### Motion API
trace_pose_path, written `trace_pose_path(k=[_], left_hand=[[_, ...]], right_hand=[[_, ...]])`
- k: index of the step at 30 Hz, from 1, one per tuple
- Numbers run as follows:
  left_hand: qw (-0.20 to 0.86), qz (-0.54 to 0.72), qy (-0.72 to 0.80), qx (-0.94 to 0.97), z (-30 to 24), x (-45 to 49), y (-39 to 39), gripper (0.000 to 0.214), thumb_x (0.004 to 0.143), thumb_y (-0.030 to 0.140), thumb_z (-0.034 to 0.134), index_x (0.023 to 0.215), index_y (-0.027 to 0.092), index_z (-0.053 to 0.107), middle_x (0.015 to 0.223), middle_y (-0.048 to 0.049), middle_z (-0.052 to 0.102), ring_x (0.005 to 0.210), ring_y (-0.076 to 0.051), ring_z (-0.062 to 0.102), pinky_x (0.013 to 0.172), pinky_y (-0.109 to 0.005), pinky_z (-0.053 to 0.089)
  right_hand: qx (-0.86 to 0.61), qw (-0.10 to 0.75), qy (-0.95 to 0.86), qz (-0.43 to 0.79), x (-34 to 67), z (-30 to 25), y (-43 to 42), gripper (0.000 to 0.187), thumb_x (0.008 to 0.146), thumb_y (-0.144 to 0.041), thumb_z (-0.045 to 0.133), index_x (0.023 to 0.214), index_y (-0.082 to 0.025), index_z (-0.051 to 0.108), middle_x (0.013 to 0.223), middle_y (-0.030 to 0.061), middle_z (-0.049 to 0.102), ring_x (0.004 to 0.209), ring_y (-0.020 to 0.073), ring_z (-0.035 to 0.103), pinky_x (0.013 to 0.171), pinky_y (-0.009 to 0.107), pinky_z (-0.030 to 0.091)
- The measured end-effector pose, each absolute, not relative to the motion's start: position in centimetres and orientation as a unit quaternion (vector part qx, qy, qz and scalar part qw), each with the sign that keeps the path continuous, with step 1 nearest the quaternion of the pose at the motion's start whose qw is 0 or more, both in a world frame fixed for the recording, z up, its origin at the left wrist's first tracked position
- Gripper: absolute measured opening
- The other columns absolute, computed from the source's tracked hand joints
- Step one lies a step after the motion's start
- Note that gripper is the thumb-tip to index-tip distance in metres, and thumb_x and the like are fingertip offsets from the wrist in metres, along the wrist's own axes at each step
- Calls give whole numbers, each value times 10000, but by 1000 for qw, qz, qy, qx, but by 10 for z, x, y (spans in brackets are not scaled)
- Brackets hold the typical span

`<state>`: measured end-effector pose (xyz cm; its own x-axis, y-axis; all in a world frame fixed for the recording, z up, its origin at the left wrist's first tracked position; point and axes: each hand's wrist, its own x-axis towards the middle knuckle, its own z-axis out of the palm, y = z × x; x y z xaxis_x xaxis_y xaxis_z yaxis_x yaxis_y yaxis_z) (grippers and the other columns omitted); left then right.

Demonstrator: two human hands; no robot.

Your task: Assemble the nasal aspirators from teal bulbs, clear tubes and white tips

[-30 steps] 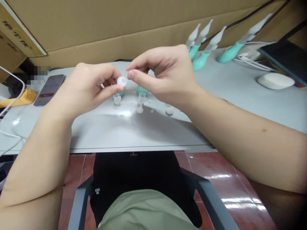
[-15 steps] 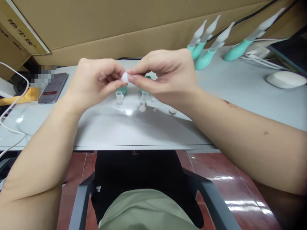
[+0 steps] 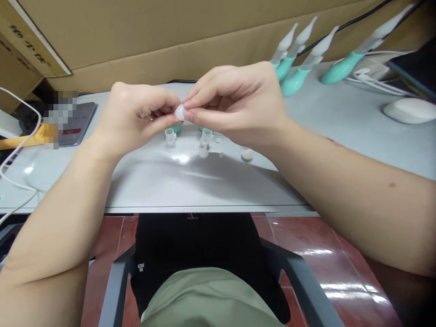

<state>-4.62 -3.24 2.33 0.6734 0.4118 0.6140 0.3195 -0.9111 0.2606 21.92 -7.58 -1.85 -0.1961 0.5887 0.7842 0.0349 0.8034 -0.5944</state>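
Note:
A small whitish, rounded plastic piece (image 3: 180, 112) is pinched between my two hands above the table. My left hand (image 3: 143, 109) holds it from the left with thumb and fingers. From the right, my right hand (image 3: 235, 102) grips it with thumb and forefinger. Below them stand two clear plastic connectors, one on the left (image 3: 170, 137) and one on the right (image 3: 206, 136). A small white tip (image 3: 203, 151) sits in front of the right connector. Green bulbs behind the connectors are mostly hidden by my hands.
Several green-bulbed squeeze droppers with white tips (image 3: 295, 82) stand at the back right. A white mouse (image 3: 408, 111) lies at the far right, a phone (image 3: 80, 122) at the left. A white round piece (image 3: 247, 155) lies near my right wrist. Cardboard (image 3: 136, 41) walls the back.
My right hand has shifted slightly to the right and up, its fingers repositioned on the small piece. The piece has moved slightly right and down. My left hand keeps its pinch.

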Motion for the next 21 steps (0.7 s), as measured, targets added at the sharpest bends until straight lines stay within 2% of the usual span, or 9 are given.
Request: trace_pose_path(k=[5, 8, 10, 12, 14, 17, 21], left_hand=[[28, 335, 205, 919, 24, -47, -31, 133, 1192, 385, 875, 1127, 334, 979, 1070, 60, 1000, 931, -200, 938, 897, -353, 744], [-19, 341, 175, 923, 23, -48, -29, 112, 1207, 342, 899, 1139, 296, 975, 1030, 65, 987, 904, -154, 904, 845, -300, 668], [-51, 327, 176, 927, 22, -49, -28, 131, 1231, 339, 881, 1155, 279, 969, 1031, 54, 986, 918, -154, 896, 845, -297, 645], [-73, 310, 182, 930, 22, -50, -27, 173, 1260, 372, 848, 1168, 281, 962, 1042, 37, 991, 934, -172, 897, 846, -313, 641], [-81, 315, 172, 930, 22, -50, -27, 188, 1270, 390, 845, 1171, 280, 961, 1035, 18, 991, 923, -189, 901, 829, -331, 634], [-78, 333, 147, 928, 22, -50, -30, 134, 1253, 318, 881, 1168, 258, 965, 1030, -7, 988, 919, -204, 913, 819, -345, 626], [-85, 321, 137, 933, 24, -52, -35, 102, 1258, 272, 880, 1192, 273, 958, 1012, 7, 969, 917, -203, 908, 814, -352, 617]], right_hand=[[-274, 563, -721, 296, 217, -6, -79, 253, 969, -106, 1023, 851, -307, 926, 984, 15, 953, 952, 265, 905, 883, 429, 746], [-285, 549, -712, 332, 220, 1, -86, 286, 944, -66, 1020, 880, -342, 975, 1018, 4, 966, 984, 267, 905, 902, 434, 752], [-298, 539, -698, 364, 224, 3, -89, 283, 974, -89, 1034, 900, -359, 991, 1025, -1, 961, 986, 261, 890, 908, 441, 751], [-320, 522, -679, 405, 227, 2, -90, 264, 987, -140, 1092, 919, -374, 989, 1034, -9, 952, 1008, 261, 890, 954, 445, 762], [-327, 515, -653, 449, 228, 1, -90, 301, 911, -185, 1196, 931, -383, 969, 1021, -25, 935, 1025, 262, 897, 992, 432, 777], [-323, 524, -610, 499, 226, -1, -88, 396, 802, -243, 1292, 930, -354, 934, 959, -31, 902, 982, 243, 883, 952, 390, 775], [-320, 515, -591, 531, 223, -1, -89, 356, 852, -280, 1280, 918, -310, 932, 954, -8, 910, 989, 219, 887, 922, 329, 751]])
